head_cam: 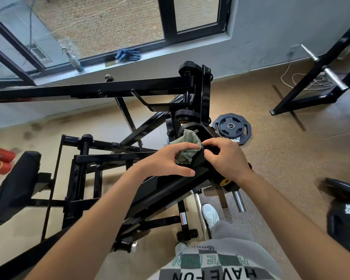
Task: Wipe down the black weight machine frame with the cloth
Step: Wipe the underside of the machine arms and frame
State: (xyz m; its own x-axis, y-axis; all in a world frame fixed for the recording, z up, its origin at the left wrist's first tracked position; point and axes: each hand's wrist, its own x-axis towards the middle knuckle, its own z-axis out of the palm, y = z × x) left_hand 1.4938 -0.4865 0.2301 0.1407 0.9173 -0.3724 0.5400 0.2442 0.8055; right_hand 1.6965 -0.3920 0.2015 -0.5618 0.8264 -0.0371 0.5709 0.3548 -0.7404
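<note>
The black weight machine frame [129, 87] fills the middle of the view, with a slanted beam [162, 190] running under both arms. A crumpled grey-green cloth [187, 145] lies on the upper end of that beam. My left hand [168, 160] rests beside the cloth with its fingers spread and the fingertips touching it. My right hand [226, 158] sits on the beam just right of the cloth, its fingers curled and pinching the cloth's edge.
A black weight plate [231, 127] lies on the floor behind the hands, another [345, 219] at the right edge. A second black rack [319, 77] stands at the upper right. A spray bottle [75, 59] and blue gloves [127, 54] sit on the windowsill. A black seat pad [12, 188] is at left.
</note>
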